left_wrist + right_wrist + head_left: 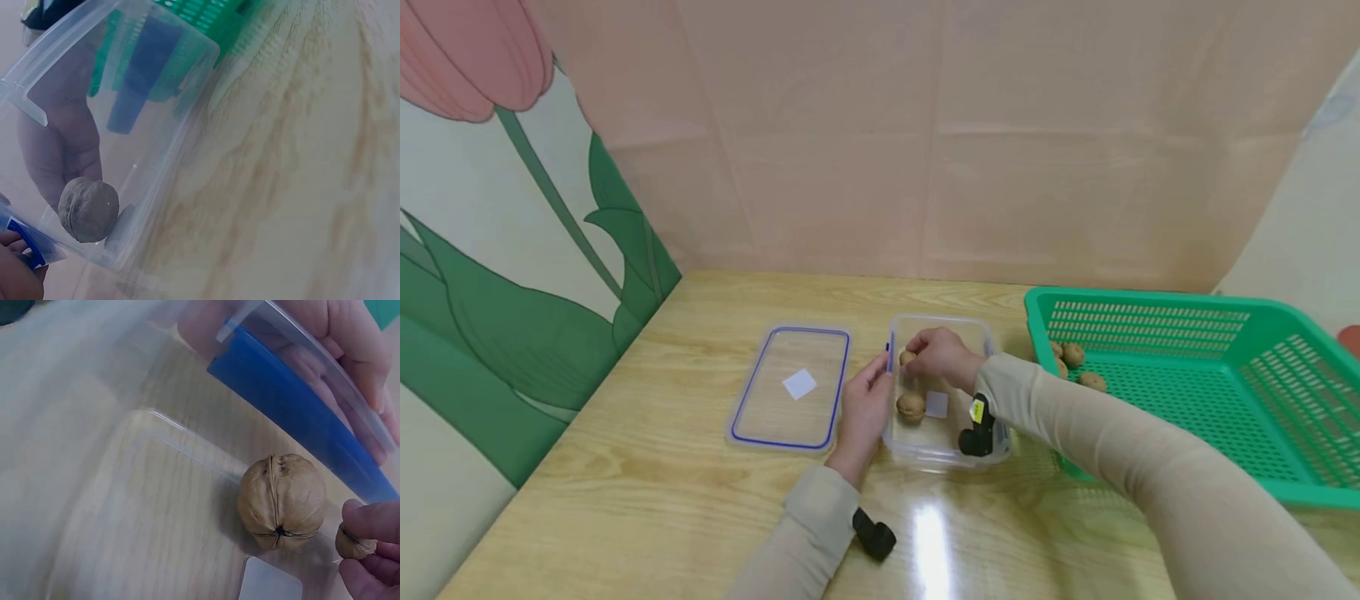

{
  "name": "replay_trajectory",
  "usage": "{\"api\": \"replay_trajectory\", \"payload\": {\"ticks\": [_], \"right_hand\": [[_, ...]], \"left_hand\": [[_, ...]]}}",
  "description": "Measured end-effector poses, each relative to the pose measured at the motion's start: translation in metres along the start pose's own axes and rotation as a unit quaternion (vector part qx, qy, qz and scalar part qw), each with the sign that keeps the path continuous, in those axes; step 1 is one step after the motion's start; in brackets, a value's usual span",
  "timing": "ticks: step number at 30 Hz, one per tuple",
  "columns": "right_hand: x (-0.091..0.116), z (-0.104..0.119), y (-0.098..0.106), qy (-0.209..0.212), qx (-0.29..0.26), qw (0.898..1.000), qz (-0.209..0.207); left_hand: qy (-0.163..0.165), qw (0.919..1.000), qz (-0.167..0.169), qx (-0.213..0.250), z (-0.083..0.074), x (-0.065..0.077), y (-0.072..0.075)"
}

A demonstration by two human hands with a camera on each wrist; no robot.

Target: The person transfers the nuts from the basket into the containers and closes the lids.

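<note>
Over the far left part of a clear plastic container (946,457), my right hand (946,357) pinches a walnut (355,542) between thumb and fingers. Another walnut (911,407) rests on the container's bottom, beside a small white square (936,405). My left hand (867,410) holds the container's left side, by a blue-edged clip flap (294,409). Through the clear wall in the left wrist view, the resting walnut (89,209) shows in front of my right hand (62,125).
Left of the container lies a clear lid (775,408) with a blue seal and a white square. A green plastic basket (1225,425) stands at the right, with several walnuts (1072,356) near its left wall. A pink cloth (850,150) hangs behind the wooden table (647,467).
</note>
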State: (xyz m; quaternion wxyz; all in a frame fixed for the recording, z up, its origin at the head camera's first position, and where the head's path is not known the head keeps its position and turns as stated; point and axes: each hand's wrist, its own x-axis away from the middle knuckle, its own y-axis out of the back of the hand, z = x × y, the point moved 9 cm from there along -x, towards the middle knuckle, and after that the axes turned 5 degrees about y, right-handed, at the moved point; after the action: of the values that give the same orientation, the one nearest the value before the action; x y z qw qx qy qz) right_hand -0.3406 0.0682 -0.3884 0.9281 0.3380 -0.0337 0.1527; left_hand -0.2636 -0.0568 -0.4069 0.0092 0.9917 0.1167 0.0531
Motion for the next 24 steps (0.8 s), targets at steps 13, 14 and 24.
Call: {"api": "replay_trajectory", "payload": {"ticks": [13, 14, 24], "right_hand": [[-0.006, -0.004, 0.008, 0.008, 0.036, 0.999, -0.012], [-0.006, -0.002, 0.008, 0.007, 0.042, 0.999, -0.011], [0.000, 0.020, 0.024, -0.017, 0.016, 0.999, 0.032]], "left_hand": [[-0.005, 1.0000, 0.001, -0.006, -0.002, 0.001, -0.003], [-0.007, 1.0000, 0.000, -0.007, -0.002, 0.001, -0.002], [-0.003, 1.0000, 0.002, -0.007, 0.001, -0.002, 0.001]]}}
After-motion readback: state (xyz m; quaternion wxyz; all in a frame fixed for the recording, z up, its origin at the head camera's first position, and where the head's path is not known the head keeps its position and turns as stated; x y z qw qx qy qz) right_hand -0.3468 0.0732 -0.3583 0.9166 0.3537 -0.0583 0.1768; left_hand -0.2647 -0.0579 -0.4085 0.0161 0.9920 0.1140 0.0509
